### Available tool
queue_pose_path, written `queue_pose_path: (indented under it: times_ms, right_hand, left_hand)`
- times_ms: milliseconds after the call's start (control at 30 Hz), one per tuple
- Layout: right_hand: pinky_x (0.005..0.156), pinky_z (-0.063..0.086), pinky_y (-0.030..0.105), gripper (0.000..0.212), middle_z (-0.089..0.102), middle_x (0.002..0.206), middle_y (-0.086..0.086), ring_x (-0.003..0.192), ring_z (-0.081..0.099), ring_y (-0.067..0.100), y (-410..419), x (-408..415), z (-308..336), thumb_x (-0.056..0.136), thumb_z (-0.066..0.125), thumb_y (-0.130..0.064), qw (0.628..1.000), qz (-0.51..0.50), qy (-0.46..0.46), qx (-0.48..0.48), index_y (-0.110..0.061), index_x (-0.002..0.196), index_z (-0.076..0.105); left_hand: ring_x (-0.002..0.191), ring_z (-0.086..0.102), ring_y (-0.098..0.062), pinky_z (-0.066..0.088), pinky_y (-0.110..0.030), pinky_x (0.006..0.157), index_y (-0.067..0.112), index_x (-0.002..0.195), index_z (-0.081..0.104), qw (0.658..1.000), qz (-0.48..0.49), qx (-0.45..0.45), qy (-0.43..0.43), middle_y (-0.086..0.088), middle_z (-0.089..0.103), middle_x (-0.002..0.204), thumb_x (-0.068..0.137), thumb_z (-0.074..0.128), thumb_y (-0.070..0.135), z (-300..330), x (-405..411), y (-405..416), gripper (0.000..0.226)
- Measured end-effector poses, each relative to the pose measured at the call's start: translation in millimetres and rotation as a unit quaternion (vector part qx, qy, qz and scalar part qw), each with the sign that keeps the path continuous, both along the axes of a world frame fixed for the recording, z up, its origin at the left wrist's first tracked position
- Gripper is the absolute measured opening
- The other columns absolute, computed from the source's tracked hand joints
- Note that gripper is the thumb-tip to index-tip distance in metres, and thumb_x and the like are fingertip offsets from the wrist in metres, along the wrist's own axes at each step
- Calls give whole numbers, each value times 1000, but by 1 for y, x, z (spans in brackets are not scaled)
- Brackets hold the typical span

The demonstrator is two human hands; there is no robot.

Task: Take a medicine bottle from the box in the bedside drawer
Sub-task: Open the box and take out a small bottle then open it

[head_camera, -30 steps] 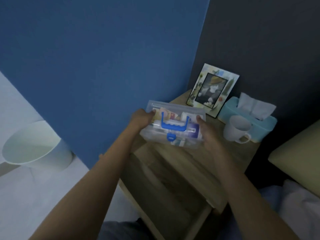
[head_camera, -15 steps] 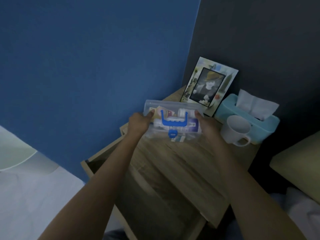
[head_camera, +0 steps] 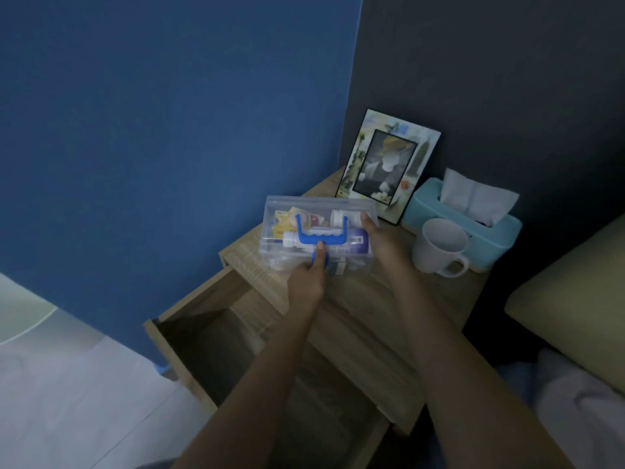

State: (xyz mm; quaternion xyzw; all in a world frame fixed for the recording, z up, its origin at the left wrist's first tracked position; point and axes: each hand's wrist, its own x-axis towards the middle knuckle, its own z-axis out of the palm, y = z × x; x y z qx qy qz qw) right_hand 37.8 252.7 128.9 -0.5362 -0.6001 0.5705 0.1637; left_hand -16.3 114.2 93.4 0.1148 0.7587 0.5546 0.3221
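One clear plastic box [head_camera: 316, 236] with a blue handle [head_camera: 321, 233] sits on the wooden surface [head_camera: 378, 309] of the bedside stand, above the one open drawer [head_camera: 236, 360]. Through its lid show at least two white medicine bottles [head_camera: 341, 216], a purple-labelled one lying just in front of the other, and a yellow packet; no writing is legible. The left hand [head_camera: 306, 282] pinches the blue latch [head_camera: 319, 258] at the box's front. The right hand [head_camera: 380, 242] is closed on the box's right end. Right of the box stand one white mug [head_camera: 439, 247], one teal tissue box [head_camera: 463, 220] and one picture frame [head_camera: 389, 164].
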Motion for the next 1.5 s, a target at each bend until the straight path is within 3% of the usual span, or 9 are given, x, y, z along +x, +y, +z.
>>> queue_pose_path:
  times_ms: [133,400,567,700,867,1000,1100,1233,1500]
  right_hand:
    - [48,37,21,59,69,113,10,69,60,14,1,0,-2,92,47,-56,1000,5,-8,16,-8,121,64]
    - [57,46,25,54,67,95,6,68,63,14,-4,2,-3,91,49,-57,1000,-6,23,14,-10,111,67]
    - [54,46,19,51,66,71,-2,58,62,5,-20,25,-23,99,33,-51,991,-51,99,71,-20,74,65]
    - [68,51,14,59,70,94,4,74,67,-1,-31,37,-41,101,24,-48,983,-41,175,44,-10,102,69]
    - [101,45,34,60,67,117,5,109,61,16,-38,35,-33,101,14,-51,978,-55,203,9,-21,116,63]
    - [68,52,10,60,74,83,-22,81,69,-8,-30,34,-22,102,7,-48,966,-43,252,25,-31,96,64]
    - [77,49,6,52,67,116,-5,97,68,-2,-15,21,-6,103,21,-45,961,-43,270,51,-15,130,53]
    - [118,27,34,69,40,153,5,140,37,19,13,-7,16,98,16,-57,972,-6,215,93,-15,150,34]
    - [118,25,49,79,35,155,10,142,34,27,45,-32,3,91,18,-70,993,53,90,45,-18,149,36]
  left_hand:
    - [70,63,-20,47,-33,65,12,68,66,999,21,-30,37,-5,68,71,80,30,79,-2,5,-3,78]
    - [90,63,-13,47,-22,73,18,98,66,990,29,119,-63,3,67,92,97,45,42,-5,14,-12,33]
    - [92,62,-24,50,-42,94,11,85,66,987,26,139,-71,-8,67,86,97,51,19,-5,12,-29,21]
    - [100,64,-24,52,-42,93,8,105,63,986,119,115,10,-6,67,102,95,52,22,-10,11,-44,21]
    - [126,48,-11,42,-25,95,18,143,42,964,216,139,69,-1,49,143,98,41,43,-10,-4,-53,51]
    - [143,30,-11,26,-26,108,26,151,29,977,134,141,87,3,33,157,99,30,49,-17,-15,-52,56]
    - [146,26,-14,24,-25,108,25,152,25,978,126,139,94,2,28,159,100,30,46,-19,-20,-54,57]
    - [147,24,-12,24,-24,111,22,152,25,976,99,142,132,4,27,160,101,32,39,-13,-32,-53,54]
    - [146,30,-17,28,-34,115,24,152,28,981,67,141,119,2,32,158,101,32,38,-8,-42,-54,52]
